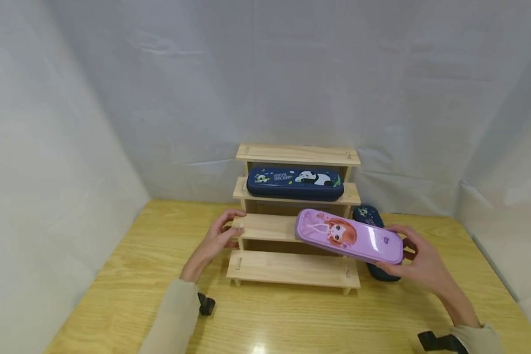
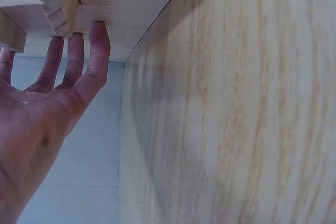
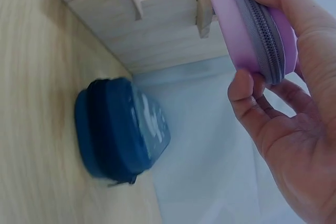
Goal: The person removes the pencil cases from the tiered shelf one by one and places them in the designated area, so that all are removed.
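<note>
As right hand (image 1: 425,263) grips one purple case (image 1: 347,236), two navy cases (image 1: 294,186) (image 1: 368,215) nearby

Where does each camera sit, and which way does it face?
Head: worn on the head, facing forward and down at the shelf; left hand, right hand and sleeves show.
Left wrist: worn there, facing the shelf's side and table; left hand shows.
Right wrist: worn there, facing the purple case and a blue case; right hand shows.
Shared, head and right wrist: the purple case.
</note>
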Demonstrator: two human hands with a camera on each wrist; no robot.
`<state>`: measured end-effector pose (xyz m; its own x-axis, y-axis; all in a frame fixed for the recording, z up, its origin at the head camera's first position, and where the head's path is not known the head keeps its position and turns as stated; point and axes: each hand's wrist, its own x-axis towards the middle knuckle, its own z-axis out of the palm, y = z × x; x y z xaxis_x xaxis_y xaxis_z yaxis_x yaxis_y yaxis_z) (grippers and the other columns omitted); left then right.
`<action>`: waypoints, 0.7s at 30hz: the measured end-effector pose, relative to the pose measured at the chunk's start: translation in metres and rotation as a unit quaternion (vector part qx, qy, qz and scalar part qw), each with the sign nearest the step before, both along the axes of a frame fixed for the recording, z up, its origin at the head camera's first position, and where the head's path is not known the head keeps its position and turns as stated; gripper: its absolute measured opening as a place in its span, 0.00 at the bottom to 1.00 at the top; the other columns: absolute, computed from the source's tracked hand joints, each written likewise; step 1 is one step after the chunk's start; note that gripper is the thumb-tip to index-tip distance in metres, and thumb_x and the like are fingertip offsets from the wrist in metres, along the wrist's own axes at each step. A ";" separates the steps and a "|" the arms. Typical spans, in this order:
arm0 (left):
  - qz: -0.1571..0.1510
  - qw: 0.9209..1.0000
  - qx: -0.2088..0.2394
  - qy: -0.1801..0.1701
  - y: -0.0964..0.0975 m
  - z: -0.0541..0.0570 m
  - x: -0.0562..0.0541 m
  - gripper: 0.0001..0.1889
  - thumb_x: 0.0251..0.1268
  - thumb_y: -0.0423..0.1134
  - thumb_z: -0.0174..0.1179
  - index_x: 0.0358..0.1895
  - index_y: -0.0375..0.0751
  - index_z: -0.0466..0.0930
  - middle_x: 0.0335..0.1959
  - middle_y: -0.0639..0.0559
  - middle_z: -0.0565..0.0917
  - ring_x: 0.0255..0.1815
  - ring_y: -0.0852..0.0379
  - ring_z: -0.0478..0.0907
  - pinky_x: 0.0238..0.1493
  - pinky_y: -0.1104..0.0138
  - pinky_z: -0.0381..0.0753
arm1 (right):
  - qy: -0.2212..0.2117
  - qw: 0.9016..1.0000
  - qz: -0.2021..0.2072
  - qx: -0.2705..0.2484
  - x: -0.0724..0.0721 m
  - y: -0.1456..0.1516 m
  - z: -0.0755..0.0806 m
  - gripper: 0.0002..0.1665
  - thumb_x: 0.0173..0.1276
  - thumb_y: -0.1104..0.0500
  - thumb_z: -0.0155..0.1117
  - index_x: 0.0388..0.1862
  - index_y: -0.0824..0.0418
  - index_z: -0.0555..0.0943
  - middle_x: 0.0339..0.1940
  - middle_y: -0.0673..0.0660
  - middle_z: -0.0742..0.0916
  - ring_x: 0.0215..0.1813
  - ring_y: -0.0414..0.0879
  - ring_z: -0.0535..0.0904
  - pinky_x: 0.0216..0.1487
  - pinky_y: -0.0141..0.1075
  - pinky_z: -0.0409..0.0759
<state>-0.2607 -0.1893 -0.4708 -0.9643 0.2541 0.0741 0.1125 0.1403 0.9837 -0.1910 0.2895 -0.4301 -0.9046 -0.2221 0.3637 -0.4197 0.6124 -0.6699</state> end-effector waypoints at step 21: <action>0.005 1.000 -0.002 -0.001 0.000 0.000 0.001 0.24 0.73 0.39 0.57 0.70 0.43 0.69 0.73 0.37 0.64 0.49 0.55 0.78 0.48 0.52 0.88 | 0.000 1.000 -0.018 -0.015 0.011 0.025 -0.008 0.45 0.50 0.68 0.83 0.67 0.62 0.73 0.58 0.31 0.75 0.47 0.28 0.78 0.43 0.21 0.81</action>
<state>-0.2592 -0.1892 -0.4705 -0.9671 0.2446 0.0704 0.1084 0.1456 0.9834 -0.1802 0.3141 -0.4380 -0.9117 -0.1791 0.3699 -0.3982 0.6071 -0.6876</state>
